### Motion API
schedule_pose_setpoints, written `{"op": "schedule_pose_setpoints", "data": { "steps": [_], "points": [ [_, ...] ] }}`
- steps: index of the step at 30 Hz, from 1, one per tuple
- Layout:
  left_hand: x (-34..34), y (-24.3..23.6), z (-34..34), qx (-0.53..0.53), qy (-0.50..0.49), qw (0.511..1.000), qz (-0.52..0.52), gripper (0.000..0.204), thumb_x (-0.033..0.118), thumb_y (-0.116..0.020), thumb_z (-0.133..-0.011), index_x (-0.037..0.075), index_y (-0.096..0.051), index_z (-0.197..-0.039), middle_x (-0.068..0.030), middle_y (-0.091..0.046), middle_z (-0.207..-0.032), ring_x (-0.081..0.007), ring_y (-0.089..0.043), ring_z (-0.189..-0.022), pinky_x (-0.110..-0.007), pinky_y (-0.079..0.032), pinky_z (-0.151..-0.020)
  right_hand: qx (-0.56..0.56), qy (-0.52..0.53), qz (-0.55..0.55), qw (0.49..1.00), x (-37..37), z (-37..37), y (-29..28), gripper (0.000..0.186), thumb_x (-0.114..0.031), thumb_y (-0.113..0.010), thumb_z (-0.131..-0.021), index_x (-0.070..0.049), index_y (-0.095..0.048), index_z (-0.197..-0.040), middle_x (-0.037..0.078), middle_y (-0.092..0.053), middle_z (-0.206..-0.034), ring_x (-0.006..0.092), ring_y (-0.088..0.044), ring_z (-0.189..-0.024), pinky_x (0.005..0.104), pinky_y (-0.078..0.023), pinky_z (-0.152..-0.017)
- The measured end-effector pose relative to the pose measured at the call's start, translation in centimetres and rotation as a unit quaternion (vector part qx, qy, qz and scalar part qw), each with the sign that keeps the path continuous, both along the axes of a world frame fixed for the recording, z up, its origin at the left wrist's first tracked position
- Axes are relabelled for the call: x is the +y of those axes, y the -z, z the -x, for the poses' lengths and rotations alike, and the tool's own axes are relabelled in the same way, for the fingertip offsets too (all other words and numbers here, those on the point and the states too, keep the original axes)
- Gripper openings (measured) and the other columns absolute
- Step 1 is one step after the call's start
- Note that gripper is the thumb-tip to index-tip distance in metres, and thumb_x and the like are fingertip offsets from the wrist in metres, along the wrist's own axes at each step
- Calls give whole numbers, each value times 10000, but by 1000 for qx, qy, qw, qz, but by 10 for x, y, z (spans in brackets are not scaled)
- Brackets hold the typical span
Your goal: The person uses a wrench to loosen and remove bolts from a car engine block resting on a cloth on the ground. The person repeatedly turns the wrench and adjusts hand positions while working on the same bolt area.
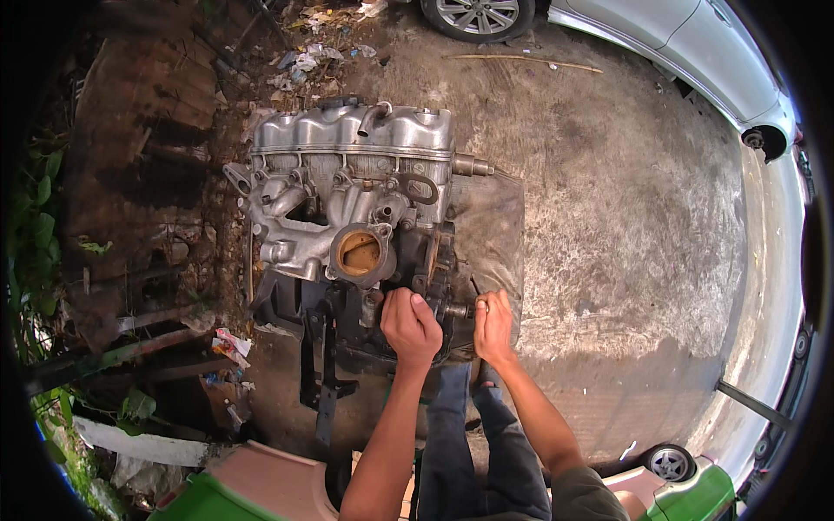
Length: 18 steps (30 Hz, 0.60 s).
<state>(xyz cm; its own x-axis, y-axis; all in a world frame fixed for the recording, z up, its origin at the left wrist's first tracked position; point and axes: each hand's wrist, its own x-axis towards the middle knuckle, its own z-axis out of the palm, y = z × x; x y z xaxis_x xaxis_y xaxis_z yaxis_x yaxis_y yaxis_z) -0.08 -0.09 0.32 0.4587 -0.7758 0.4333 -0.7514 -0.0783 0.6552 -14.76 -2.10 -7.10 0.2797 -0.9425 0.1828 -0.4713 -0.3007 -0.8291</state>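
A car engine (pixel 356 165) with a silvery valve cover stands before me, its round throttle opening (pixel 360 253) facing up on the near side. My left hand (pixel 411 327) is closed against the engine's near right part, below that opening; what its fingers grip is hidden. My right hand (pixel 493 326) is closed at the end of a short metal shaft (pixel 458 311) that sticks out of the engine's right side. A thin dark rod (pixel 474 286) shows just above the right fingers; its kind is too small to tell.
A black metal bracket (pixel 325 373) juts from the engine's near left. Brown cloth or sheeting (pixel 491 226) lies under its right side. Litter (pixel 308 61) and rusty scrap (pixel 148 217) lie left. A silver car (pixel 643 35) stands far right; a green-and-pink body panel (pixel 261 478) is close behind me.
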Motion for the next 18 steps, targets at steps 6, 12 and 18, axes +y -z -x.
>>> {"op": "schedule_pose_setpoints", "data": {
  "steps": [6, 12, 18],
  "points": [
    [-1, -2, 1, -11, -3, 1000, 1, 277, 101, -438, -976, -15, -418, -726, -204, -420, -672, -429, -444, -616, -501, -360, -575, -120, 163, -261, 944, -16, 19, 26, 288, -167, -415, -1009, 47, -585, -922, 140, -545, -744, 253, -511, -677, 389, -430, -677],
    [-2, -2, 0, -15, -8, 1000, 1, 276, 105, -434, -976, -15, -420, -728, -204, -419, -671, -426, -442, -614, -503, -357, -572, -196, 187, -343, 899, -48, -14, 65, 313, -281, -450, -1009, -38, -612, -897, -9, -479, -698, 67, -402, -578, 255, -313, -506],
    [-1, -2, 0, -11, -7, 1000, -2, 283, 111, -433, -980, -14, -421, -726, -202, -415, -667, -420, -440, -610, -500, -357, -571, -256, 192, -467, 824, -69, -24, 48, 326, -305, -451, -1004, -45, -606, -885, -20, -441, -686, 86, -361, -559, 264, -312, -507]
  ]
}}
